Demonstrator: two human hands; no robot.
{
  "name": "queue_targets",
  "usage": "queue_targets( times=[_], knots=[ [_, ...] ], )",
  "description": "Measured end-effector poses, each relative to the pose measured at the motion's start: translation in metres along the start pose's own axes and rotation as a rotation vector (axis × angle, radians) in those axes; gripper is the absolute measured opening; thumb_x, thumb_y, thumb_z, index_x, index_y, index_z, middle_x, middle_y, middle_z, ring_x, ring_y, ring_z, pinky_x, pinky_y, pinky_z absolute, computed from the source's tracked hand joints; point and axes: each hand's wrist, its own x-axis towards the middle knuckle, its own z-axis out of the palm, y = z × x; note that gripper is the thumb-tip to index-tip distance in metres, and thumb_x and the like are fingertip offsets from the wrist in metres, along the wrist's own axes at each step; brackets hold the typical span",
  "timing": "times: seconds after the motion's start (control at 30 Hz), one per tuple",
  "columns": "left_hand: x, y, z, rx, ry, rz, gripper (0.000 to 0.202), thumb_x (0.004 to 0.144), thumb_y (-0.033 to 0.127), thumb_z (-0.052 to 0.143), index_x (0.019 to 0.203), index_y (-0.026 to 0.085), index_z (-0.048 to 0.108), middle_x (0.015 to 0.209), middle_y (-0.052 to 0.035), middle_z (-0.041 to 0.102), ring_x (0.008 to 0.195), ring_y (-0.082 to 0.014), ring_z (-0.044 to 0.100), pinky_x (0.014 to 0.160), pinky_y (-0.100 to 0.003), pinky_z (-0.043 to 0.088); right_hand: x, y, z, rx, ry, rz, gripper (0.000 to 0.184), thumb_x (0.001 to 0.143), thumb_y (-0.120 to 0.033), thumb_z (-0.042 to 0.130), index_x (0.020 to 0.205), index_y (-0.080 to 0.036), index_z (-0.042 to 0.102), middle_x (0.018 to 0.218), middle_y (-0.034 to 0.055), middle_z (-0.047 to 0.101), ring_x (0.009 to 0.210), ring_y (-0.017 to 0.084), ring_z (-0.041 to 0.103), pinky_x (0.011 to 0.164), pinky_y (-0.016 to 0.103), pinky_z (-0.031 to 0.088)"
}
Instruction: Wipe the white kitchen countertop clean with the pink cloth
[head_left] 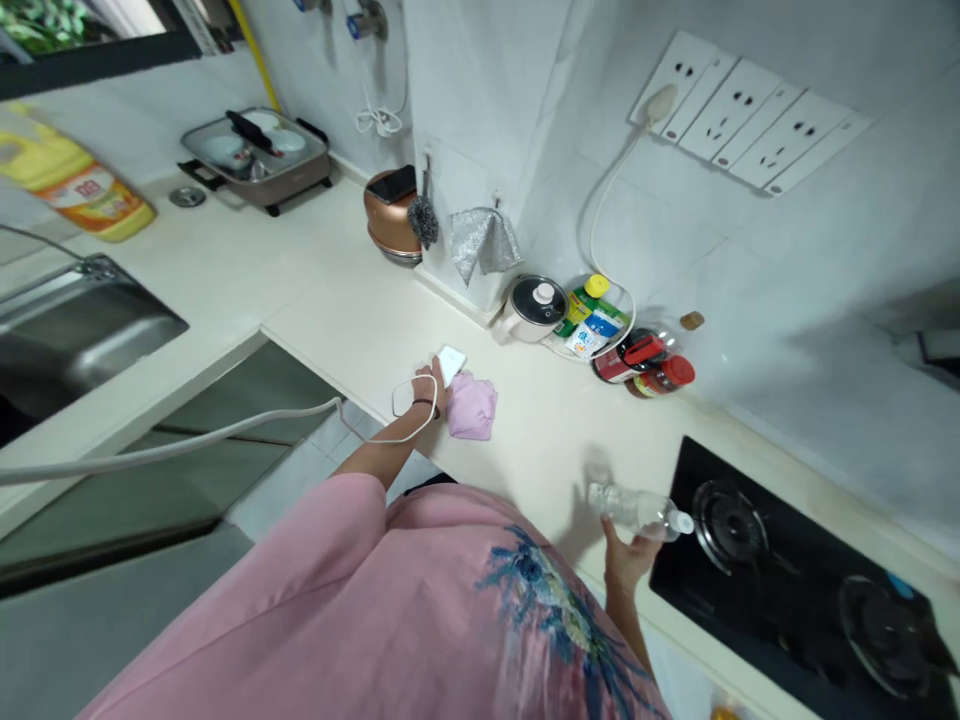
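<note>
My left hand (pixel 435 390) rests on the white counter (pixel 360 330), closed on a bunched pink cloth (pixel 472 405) that lies flat on the surface. A small white box-like object (pixel 451 362) sits just behind the hand. My right hand (pixel 630 555) grips a clear plastic bottle with a white cap (pixel 637 510), held tilted on its side over the counter edge, next to the black gas hob (pixel 787 580).
Along the wall stand a small white pot (pixel 534 305), sauce bottles and jars (pixel 645 365), a copper cooker (pixel 391 215), a hanging brush and grey cloth (pixel 484 240). A steel sink (pixel 75 320), yellow oil jug (pixel 75 180) and electric pan (pixel 259 155) lie left. A white cable (pixel 187 440) crosses.
</note>
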Motion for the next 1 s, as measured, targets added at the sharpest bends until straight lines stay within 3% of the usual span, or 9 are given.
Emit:
queue_targets(
  times=[0.1, 0.27, 0.43, 0.6, 0.73, 0.83, 0.93, 1.0],
  knots=[
    [-0.015, 0.002, -0.003, -0.046, -0.016, -0.07, 0.091, 0.094, 0.029, 0.065, 0.171, 0.002, 0.024, 0.148, -0.0295, 0.054, 0.134, -0.0419, 0.05, 0.111, -0.049, 0.041, 0.0, -0.008, 0.015, 0.04, 0.1, 0.063, 0.114, 0.072, -0.081, 0.073, 0.161, -0.023, 0.03, 0.16, 0.0213, 0.05, 0.15, 0.044, 0.053, 0.125, 0.055, 0.046],
    [-0.043, -0.005, -0.005, -0.08, 0.008, -0.115, 0.092, 0.092, 0.028, 0.066, 0.17, 0.001, 0.024, 0.149, -0.0281, 0.054, 0.133, -0.0404, 0.048, 0.111, -0.049, 0.038, 0.009, -0.003, 0.03, -0.031, 0.095, 0.16, 0.1, 0.082, -0.079, 0.062, 0.158, -0.029, 0.023, 0.158, 0.0242, 0.051, 0.145, 0.049, 0.057, 0.118, 0.073, 0.05],
    [-0.052, -0.01, -0.002, -0.056, 0.056, -0.078, 0.091, 0.091, 0.033, 0.063, 0.168, 0.001, 0.028, 0.144, -0.0266, 0.056, 0.13, -0.04, 0.051, 0.11, -0.049, 0.041, 0.022, -0.003, 0.03, 0.136, 0.116, 0.145, 0.095, 0.077, -0.08, 0.069, 0.151, -0.035, 0.029, 0.16, 0.0193, 0.052, 0.146, 0.047, 0.058, 0.113, 0.071, 0.055],
    [-0.038, -0.025, -0.001, -0.071, 0.091, -0.041, 0.09, 0.086, 0.028, 0.066, 0.168, 0.008, 0.033, 0.139, -0.0243, 0.06, 0.127, -0.0395, 0.055, 0.106, -0.049, 0.046, 0.012, -0.003, 0.02, 0.23, 0.095, 0.159, 0.105, 0.068, -0.076, 0.08, 0.152, -0.03, 0.035, 0.16, 0.023, 0.054, 0.149, 0.049, 0.056, 0.117, 0.065, 0.053],
    [-0.009, -0.065, -0.014, -0.086, 0.107, -0.042, 0.093, 0.085, 0.028, 0.064, 0.169, 0.008, 0.03, 0.14, -0.0245, 0.06, 0.128, -0.0399, 0.056, 0.107, -0.051, 0.047, -0.005, -0.001, 0.015, 0.14, 0.113, 0.156, 0.095, 0.063, -0.079, 0.081, 0.143, -0.038, 0.049, 0.148, 0.0159, 0.065, 0.14, 0.049, 0.064, 0.115, 0.066, 0.055],
    [0.026, -0.114, -0.042, -0.108, 0.126, -0.063, 0.093, 0.087, 0.029, 0.063, 0.17, 0.006, 0.028, 0.14, -0.0255, 0.061, 0.128, -0.0412, 0.056, 0.107, -0.051, 0.047, -0.012, -0.009, 0.021, -0.005, 0.119, 0.184, 0.093, 0.051, -0.077, 0.088, 0.13, -0.035, 0.06, 0.134, 0.0163, 0.072, 0.128, 0.055, 0.069, 0.115, 0.072, 0.053],
    [0.066, -0.168, -0.079, -0.112, 0.15, -0.146, 0.093, 0.089, 0.033, 0.064, 0.171, 0.009, 0.027, 0.142, -0.0245, 0.06, 0.128, -0.0412, 0.057, 0.107, -0.052, 0.048, -0.017, -0.039, 0.044, -0.112, 0.028, 0.191, 0.094, 0.045, -0.076, 0.09, 0.123, -0.032, 0.063, 0.129, 0.0164, 0.073, 0.124, 0.055, 0.069, 0.114, 0.074, 0.052],
    [0.091, -0.204, -0.104, -0.102, 0.161, -0.225, 0.093, 0.091, 0.036, 0.066, 0.171, 0.013, 0.025, 0.142, -0.0229, 0.06, 0.126, -0.0394, 0.058, 0.106, -0.053, 0.048, -0.022, -0.074, 0.073, -0.16, -0.072, 0.101, 0.092, 0.047, -0.076, 0.088, 0.122, -0.028, 0.064, 0.129, 0.0177, 0.073, 0.124, 0.052, 0.068, 0.114, 0.071, 0.053]
  ],
)
